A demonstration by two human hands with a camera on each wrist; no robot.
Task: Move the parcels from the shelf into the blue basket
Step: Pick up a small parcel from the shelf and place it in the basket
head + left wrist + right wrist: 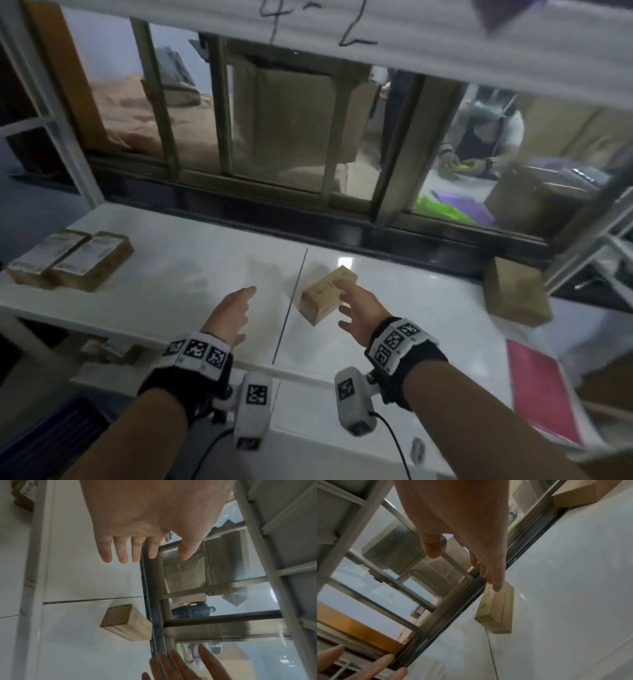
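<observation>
A small brown cardboard parcel [320, 299] with handwriting on its side lies in the middle of the white shelf [178, 270]; it also shows as the parcel [126, 622] and the parcel [494, 609] in the wrist views. My right hand [352, 305] hovers over its right end with fingers spread and straight, holding nothing; whether the fingertips [496, 586] touch it I cannot tell. My left hand [236, 313] is open to the parcel's left, a short gap away, its straight fingers [123, 550] empty. Two labelled parcels [72, 260] lie at the shelf's far left.
A larger brown box [517, 294] stands at the shelf's right end against the window frame [308, 219]. A flat pink parcel [541, 387] lies lower right. A dark blue ribbed object [44, 442] sits bottom left. Another shelf board [376, 41] hangs overhead.
</observation>
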